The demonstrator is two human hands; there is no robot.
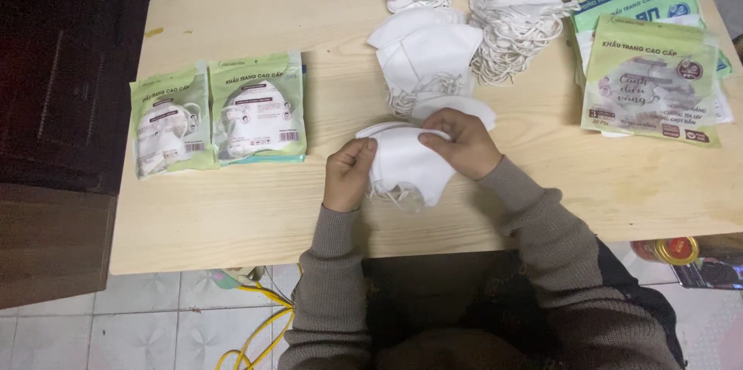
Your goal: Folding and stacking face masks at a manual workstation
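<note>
**Stack of white face masks held in both hands over a wooden table**

A small stack of folded white face masks [404, 162] is held between both hands just above the near edge of a pale wooden table [255, 207]. The left hand [348, 174] is closed on the left end of the stack, with the fingers curled over its edge. The right hand [463, 142] is closed on the upper right edge, where the thumb and fingertips are pinched on the top layer. White ear loops are seen hanging below the stack, against the table.

Just behind the hands, a few loose white masks [429, 56] are laid on the table, with their ear loops tangled beneath them. Farther back, two tall piles of white masks [515, 6] are stood side by side at the far edge, with loops spilling down the right pile.

To the left, well apart from the hands, two sealed green packets of masks [220, 111] are laid side by side, touching, each with a clear window through which a white mask is shown. To the right, a pile of flat green packets [650, 76] is stacked near the right edge.

Brown knitted sleeves [542, 223] are worn on both arms. Below the table, a yellow cable [255, 331] is seen on a tiled floor.
</note>
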